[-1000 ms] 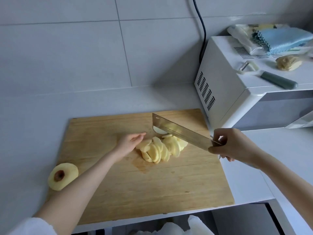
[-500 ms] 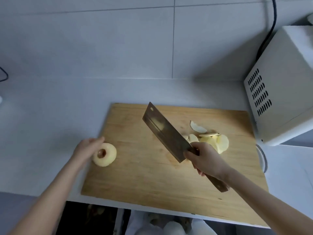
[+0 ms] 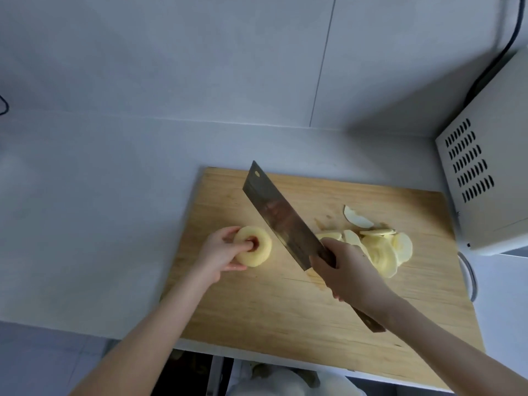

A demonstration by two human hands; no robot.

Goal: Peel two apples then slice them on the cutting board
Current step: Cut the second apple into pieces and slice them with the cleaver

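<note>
Peeled apple [image 3: 255, 250] now sits well inside the left edge of the cutting board [image 3: 285, 310]; half a second ago it lay at that edge with the left hand [image 3: 220, 254] just reaching it. The left hand's fingers curl round the apple's left side, the thumb lies under its near side, and one fingertip presses into the dark core hollow. The board's left edge runs just behind this hand's knuckles, with grey counter [image 3: 100, 210] beyond it. The right hand [image 3: 347, 271] is wrapped tightly round the handle of the cleaver [image 3: 281, 217] where handle meets blade, and the handle's butt sticks out past the wrist. From these fingers the broad blade slants away and to the left, passing just right of the apple without touching it; whether its edge meets the board cannot be told. Bare wood lies between the two hands and from both hands down to the board's near edge, which overhangs the counter front. The apple slices [image 3: 381, 247] are fanned just right of the right hand's fingers, partly hidden by the hand, with one curved piece lying apart beyond them. Farther right, past the slices, the vented side of the microwave [image 3: 491, 181] stands close to the board's far right corner.
</note>
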